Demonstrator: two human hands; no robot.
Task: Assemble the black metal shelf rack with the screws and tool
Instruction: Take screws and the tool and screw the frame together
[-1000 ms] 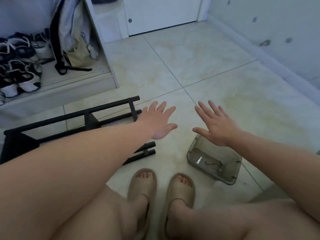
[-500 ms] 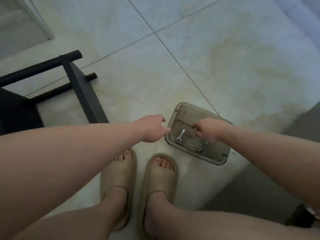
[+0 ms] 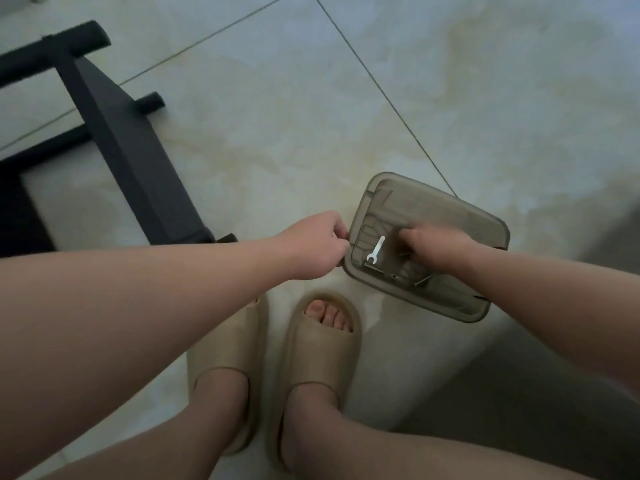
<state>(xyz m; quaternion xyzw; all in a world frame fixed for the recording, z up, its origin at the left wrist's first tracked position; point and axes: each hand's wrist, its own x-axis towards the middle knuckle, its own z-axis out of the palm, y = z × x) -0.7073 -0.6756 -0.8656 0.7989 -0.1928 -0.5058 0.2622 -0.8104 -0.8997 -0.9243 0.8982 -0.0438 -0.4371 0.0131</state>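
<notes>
Reaching into the tray [image 3: 440,197], right hand [image 3: 434,249] curls beside the wrench [image 3: 376,249].

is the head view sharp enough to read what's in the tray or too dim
Head view: dim, flat light, no glare; the white wrench in the smoky tray reads clearly, the dark screws beside it are murky, the right hand covers part; wide-angle warps the edges.

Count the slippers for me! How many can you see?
2. The left slipper is at the bottom middle, partly covered by an arm; the right slipper is right beside it, toes showing, near the brown tray.
</notes>
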